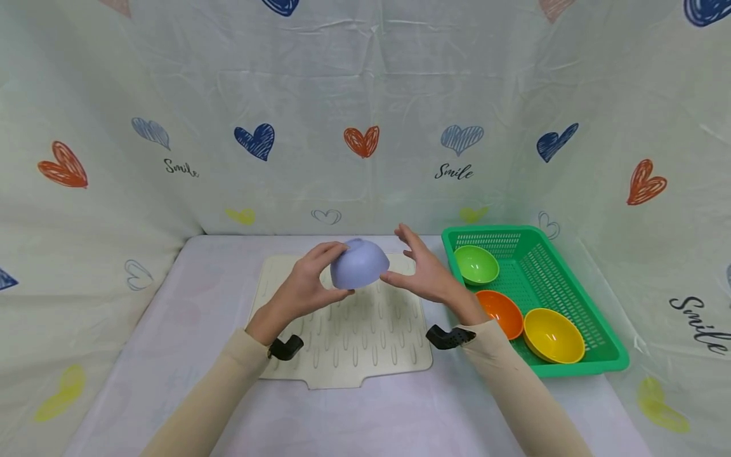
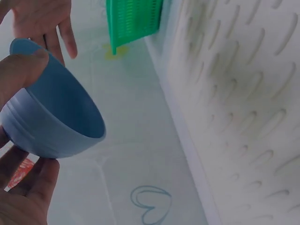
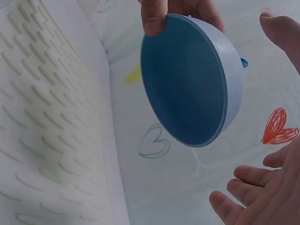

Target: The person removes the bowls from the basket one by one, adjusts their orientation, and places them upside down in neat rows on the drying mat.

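Note:
A blue bowl [image 1: 359, 265] is held up above the draining mat, tipped so its open side faces down in the head view. My left hand [image 1: 309, 283] grips it from the left, thumb at the rim and fingers against the outside, as the left wrist view shows with the bowl [image 2: 56, 112]. On the bowl's other side is my right hand [image 1: 421, 271], its fingers spread and thumb apart. In the right wrist view the right hand [image 3: 272, 183] stands beside the bowl [image 3: 187, 84] with a gap between them.
Beneath the hands lies a cream ridged draining mat [image 1: 342, 352] on the white-covered table [image 1: 171, 355]. At right stands a green basket [image 1: 605, 365] with a green bowl [image 1: 477, 264], an orange bowl [image 1: 504, 313] and a yellow bowl [image 1: 554, 335]. A heart-printed curtain [image 1: 365, 76] hangs around the table.

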Tool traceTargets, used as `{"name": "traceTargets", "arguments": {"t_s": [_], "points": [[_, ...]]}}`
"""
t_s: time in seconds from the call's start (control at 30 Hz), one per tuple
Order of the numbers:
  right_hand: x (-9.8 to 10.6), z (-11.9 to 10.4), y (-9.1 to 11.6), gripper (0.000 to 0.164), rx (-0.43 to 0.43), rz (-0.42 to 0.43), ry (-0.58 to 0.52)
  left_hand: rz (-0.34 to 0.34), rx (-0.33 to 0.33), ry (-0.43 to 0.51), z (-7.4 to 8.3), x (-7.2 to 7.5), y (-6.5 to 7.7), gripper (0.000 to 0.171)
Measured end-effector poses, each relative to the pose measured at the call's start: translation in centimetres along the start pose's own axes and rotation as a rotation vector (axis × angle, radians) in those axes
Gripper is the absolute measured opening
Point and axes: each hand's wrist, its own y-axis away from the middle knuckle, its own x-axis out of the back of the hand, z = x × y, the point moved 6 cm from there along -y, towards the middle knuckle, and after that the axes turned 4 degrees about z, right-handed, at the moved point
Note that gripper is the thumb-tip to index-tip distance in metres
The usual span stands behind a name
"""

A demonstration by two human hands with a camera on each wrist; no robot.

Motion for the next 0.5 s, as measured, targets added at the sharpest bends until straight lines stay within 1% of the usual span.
{"name": "traceTargets", "arguments": {"t_s": [0.2,0.33,0.5], "points": [[-0.8,0.2,-0.1,0.119,-0.003,-0.032,-0.056,-0.029,-0.159,-0.131,1.2,-0.3,0.2,0.079],[-1.5,0.4,-0.1,0.123,-0.004,-0.056,-0.072,-0.032,-0.254,-0.19,1.9,-0.4,0.4,0.079],[-2.4,0.4,-0.1,0.127,0.018,-0.08,-0.079,-0.019,-0.335,-0.234,2.3,-0.6,0.7,0.079]]}}
